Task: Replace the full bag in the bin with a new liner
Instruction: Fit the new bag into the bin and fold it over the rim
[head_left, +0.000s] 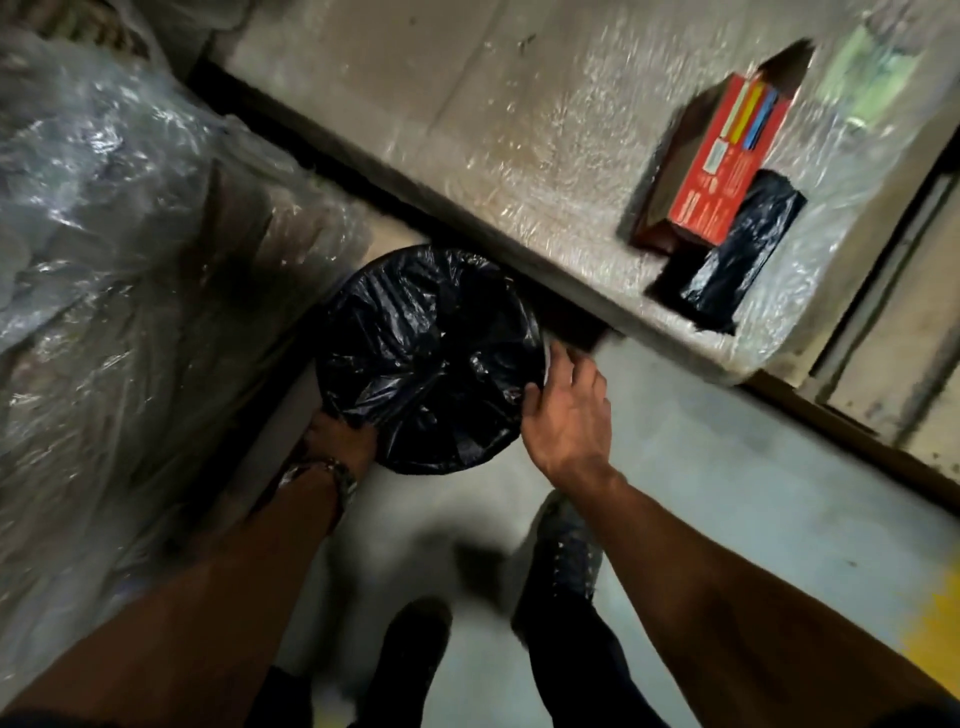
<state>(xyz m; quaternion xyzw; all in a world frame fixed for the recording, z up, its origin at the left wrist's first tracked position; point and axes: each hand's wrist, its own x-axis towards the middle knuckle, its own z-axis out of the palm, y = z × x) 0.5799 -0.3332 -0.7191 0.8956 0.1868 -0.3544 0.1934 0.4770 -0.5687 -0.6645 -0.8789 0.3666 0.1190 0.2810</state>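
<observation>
A round bin stands on the grey floor, covered by a crinkled black bag (431, 353) stretched over its rim. My left hand (340, 434) holds the bag's edge at the near-left rim, fingers curled under the plastic. My right hand (563, 405) rests on the right rim with its fingers pressed against the bag's edge; a sliver of white rim shows beside them. A folded black liner (743, 249) lies on the wrapped surface to the upper right, beside a red box (727, 161).
A plastic-wrapped ledge (493, 130) runs diagonally behind the bin. A large bundle in clear plastic wrap (119, 249) crowds the left side. My two dark shoes (566, 561) stand on the floor below the bin. A yellow floor marking (935, 634) shows at the right.
</observation>
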